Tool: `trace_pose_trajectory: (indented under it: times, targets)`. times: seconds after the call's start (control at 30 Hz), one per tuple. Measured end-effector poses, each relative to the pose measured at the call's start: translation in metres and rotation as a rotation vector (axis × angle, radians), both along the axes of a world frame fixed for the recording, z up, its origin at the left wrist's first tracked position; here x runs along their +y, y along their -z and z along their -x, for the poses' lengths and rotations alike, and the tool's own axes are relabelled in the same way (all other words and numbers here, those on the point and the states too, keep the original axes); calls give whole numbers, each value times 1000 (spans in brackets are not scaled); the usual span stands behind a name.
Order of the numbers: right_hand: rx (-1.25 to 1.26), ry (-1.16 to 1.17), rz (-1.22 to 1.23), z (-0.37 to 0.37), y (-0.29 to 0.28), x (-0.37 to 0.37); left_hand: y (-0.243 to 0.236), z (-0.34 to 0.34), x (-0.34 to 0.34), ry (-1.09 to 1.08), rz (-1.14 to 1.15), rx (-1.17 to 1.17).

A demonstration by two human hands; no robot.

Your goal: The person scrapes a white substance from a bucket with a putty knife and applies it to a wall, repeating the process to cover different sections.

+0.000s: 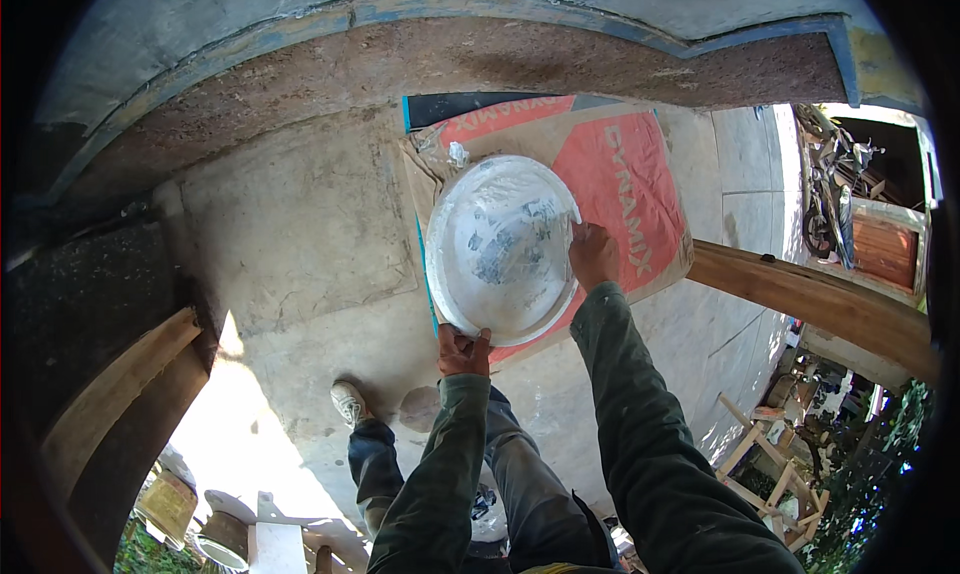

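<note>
A round white dish-like form point(500, 244), its middle mottled grey, lies on flattened red-and-brown paper sacks point(630, 164). My left hand point(463, 350) grips its near left rim, thumb and fingers closed there. My right hand point(595, 249) is closed at the right rim, with a small pale edge showing above the fingers; whether that is the rim or something held, I cannot tell. A small crumpled white scrap point(458, 154) sits just beyond the far left rim.
A low step point(450, 54) spans the far side. Wooden posts or beams stand right point(810, 304) and left point(120, 394). A motorbike point(830, 184) is at upper right; stacked wooden frames point(770, 474) lie at lower right. My shoe point(348, 402) is on the concrete floor point(290, 234).
</note>
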State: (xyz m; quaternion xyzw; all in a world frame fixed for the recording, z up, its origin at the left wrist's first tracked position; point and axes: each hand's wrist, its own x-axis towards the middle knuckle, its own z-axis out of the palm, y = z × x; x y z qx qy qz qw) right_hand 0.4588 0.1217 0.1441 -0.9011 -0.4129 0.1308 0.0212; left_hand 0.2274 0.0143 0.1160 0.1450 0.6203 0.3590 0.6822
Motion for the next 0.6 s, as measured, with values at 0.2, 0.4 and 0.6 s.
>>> trace_pose_trajectory:
  times: [0.2, 0.4, 0.6]
  targets:
    - [-39, -269, -19, 18, -8, 26, 8, -4, -8, 0, -49, 1]
    - [187, -477, -48, 19, -26, -1, 8, -1, -3, -88, 41, -62]
    - [-57, -278, -73, 9, -19, 27, 7, -1, 9, -56, 68, -98]
